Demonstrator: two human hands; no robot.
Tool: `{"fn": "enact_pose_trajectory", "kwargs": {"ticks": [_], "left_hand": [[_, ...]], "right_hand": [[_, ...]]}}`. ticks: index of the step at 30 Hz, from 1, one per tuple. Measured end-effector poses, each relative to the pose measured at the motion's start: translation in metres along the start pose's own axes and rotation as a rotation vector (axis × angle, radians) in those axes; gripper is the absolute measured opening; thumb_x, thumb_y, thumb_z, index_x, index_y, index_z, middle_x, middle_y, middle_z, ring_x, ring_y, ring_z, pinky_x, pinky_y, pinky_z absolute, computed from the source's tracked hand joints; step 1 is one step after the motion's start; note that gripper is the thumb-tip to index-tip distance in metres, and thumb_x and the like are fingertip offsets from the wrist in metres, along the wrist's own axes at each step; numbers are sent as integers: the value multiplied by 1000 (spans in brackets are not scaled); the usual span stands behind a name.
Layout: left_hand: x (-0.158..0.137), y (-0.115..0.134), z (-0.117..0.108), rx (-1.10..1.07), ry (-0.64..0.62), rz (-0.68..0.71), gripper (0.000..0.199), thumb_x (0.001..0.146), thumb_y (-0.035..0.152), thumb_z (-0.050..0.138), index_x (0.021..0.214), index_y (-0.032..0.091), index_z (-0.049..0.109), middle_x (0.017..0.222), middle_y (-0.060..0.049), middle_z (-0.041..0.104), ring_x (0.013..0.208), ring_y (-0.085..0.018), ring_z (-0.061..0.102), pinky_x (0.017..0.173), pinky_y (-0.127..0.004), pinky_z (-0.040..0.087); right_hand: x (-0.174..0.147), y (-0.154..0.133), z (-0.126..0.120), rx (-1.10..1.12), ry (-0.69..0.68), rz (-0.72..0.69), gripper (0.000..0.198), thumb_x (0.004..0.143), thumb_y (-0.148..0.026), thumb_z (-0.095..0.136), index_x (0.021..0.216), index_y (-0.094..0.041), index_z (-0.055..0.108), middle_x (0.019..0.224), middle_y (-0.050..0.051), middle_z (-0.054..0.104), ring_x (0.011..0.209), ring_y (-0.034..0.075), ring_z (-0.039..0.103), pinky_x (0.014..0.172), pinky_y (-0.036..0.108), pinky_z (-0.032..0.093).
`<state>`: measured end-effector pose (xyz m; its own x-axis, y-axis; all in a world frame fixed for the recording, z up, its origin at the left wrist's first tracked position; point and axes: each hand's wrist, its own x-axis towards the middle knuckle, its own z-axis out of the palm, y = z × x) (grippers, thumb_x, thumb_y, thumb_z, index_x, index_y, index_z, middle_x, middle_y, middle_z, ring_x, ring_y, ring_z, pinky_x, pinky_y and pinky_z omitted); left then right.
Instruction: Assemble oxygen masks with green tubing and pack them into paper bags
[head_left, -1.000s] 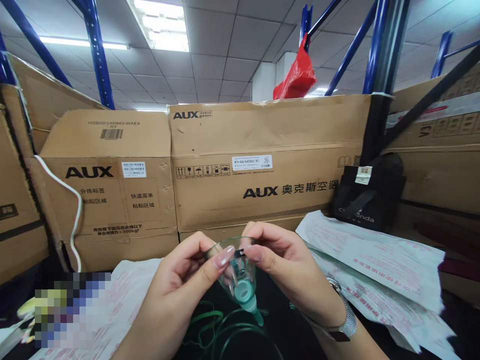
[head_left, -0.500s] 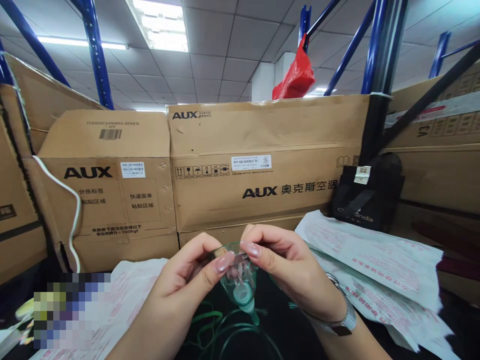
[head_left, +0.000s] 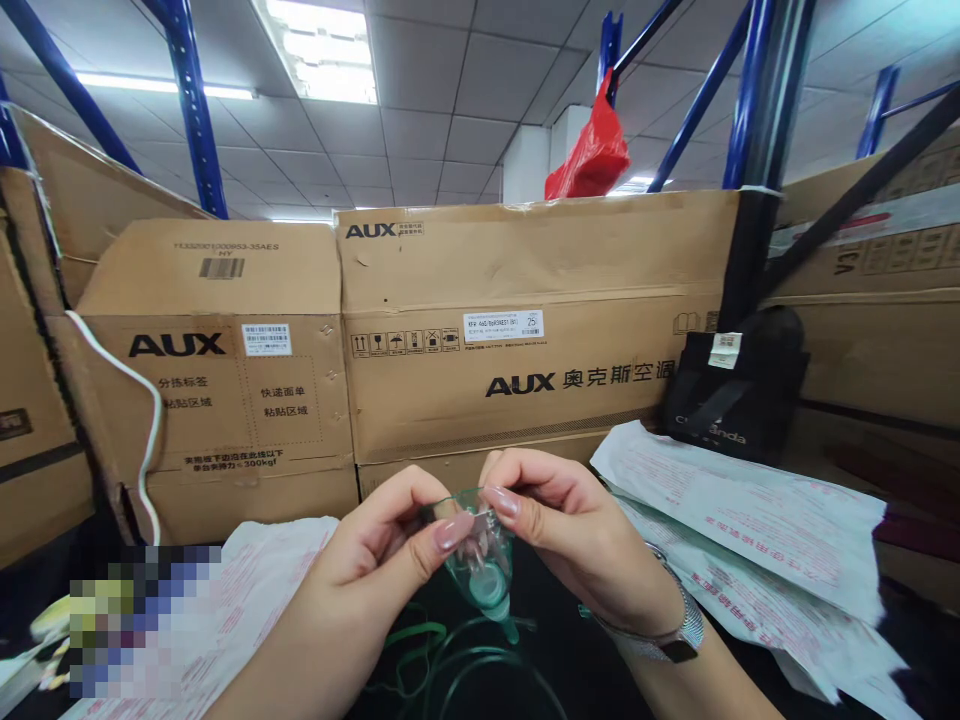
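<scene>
A clear green oxygen mask (head_left: 487,580) hangs between my two hands, its narrow port pointing down. My left hand (head_left: 401,545) is closed on the mask's left edge, thumb over a small metal nose strip (head_left: 484,518). With thumb and fingers, my right hand (head_left: 551,515) pinches the upper right edge beside that strip. Below the mask, green tubing (head_left: 480,655) lies in loops on the dark surface, and a green elastic strap (head_left: 416,635) is near it. The fingertips behind the mask are partly hidden.
White printed packages (head_left: 742,520) lie on the right, another package (head_left: 262,570) on the left. Large cardboard boxes (head_left: 420,400) stand across the back. A black bag (head_left: 739,390) sits at the back right, and a white cable (head_left: 150,430) hangs at the left.
My left thumb has shifted slightly right along the metal strip. The mask has moved a touch lower; the right hand stays nearly in place.
</scene>
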<state>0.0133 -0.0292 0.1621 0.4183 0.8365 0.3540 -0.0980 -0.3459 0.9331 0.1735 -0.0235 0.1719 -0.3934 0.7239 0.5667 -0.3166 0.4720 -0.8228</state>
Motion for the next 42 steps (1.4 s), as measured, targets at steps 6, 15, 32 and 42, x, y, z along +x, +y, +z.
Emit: {"fn": "enact_pose_trajectory", "kwargs": {"ticks": [6,15,32,42], "left_hand": [[0,-1,-4,46,16,25,13,79,30,52,72,20,52,66,4,49,65,-9,43,59,-18,36],[0,2,-2,102,92,5,19,73,31,59,64,19,47,62,4,47,60,-10,43,56,-19,36],[5,2,-4,85,42,-13,18,72,30,62,67,18,48,62,5,48,61,-8,43,56,-18,36],[4,1,-2,48,58,-31,19,70,29,63,65,18,48,61,5,48,60,-9,43,56,-20,35]], "right_hand": [[2,-5,-4,-255,-31,36,17,80,-23,51,67,-14,51,62,-4,44,58,7,37,55,20,32],[1,-3,-5,-327,-81,4,23,84,-34,42,71,-16,47,66,-3,41,61,9,37,56,22,32],[-3,-8,-2,-425,-73,15,19,84,-29,43,71,-16,48,67,-2,43,62,10,38,57,23,32],[-1,-6,-2,-458,-31,44,21,84,-32,43,69,-17,46,63,-3,38,58,9,32,52,22,29]]}}
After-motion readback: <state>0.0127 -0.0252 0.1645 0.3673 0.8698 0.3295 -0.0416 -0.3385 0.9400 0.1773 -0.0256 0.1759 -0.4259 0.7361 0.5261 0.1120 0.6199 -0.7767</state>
